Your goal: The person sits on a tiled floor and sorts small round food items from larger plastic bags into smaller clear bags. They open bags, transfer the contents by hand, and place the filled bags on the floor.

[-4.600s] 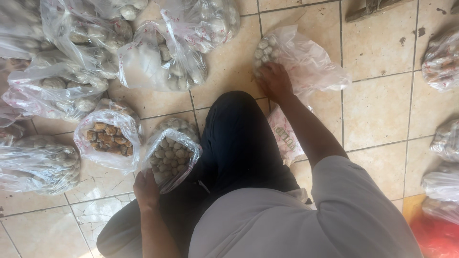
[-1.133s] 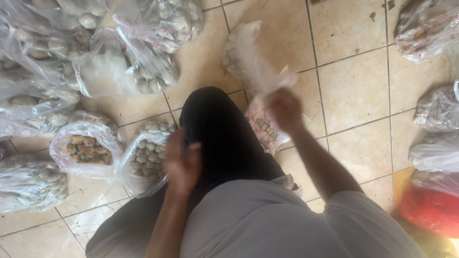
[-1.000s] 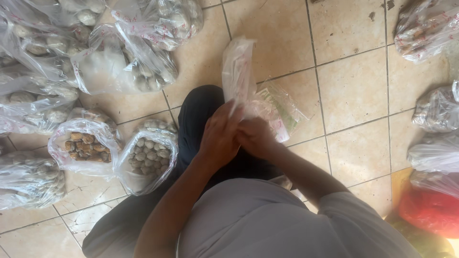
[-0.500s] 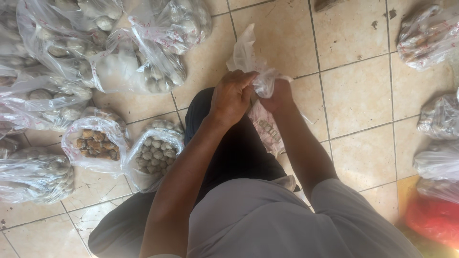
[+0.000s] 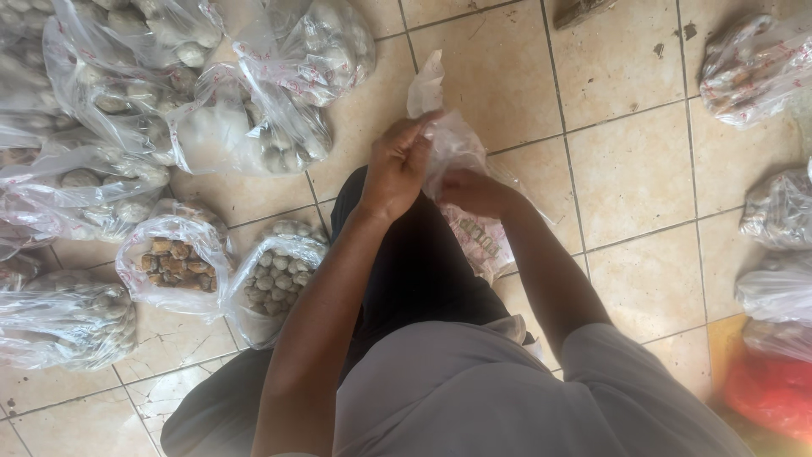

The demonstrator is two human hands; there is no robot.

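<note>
I sit on a tiled floor with one knee in dark trousers stretched forward. Both hands are raised above that knee on a clear plastic bag (image 5: 448, 140). My left hand (image 5: 397, 165) pinches the bag's upper edge, fingers closed on the film. My right hand (image 5: 474, 190) grips the same bag lower down, partly wrapped in the plastic. A flat bag with red print (image 5: 482, 245) hangs or lies just below the hands, beside the knee. Two open bags stand left of the knee: one with brown lumps (image 5: 169, 262), one with pale round pieces (image 5: 277, 279).
Many knotted clear bags of pale round pieces crowd the upper left (image 5: 169, 93) and left edge (image 5: 59, 317). More bags lie along the right edge (image 5: 753, 68), with a red one (image 5: 774, 393) at the bottom right. Beige floor tiles (image 5: 626, 169) lie between.
Earlier my right hand reached to a bag on the floor while the left rested near the open bags. Both hands then came together above the knee, lifting and gripping the clear bag.
</note>
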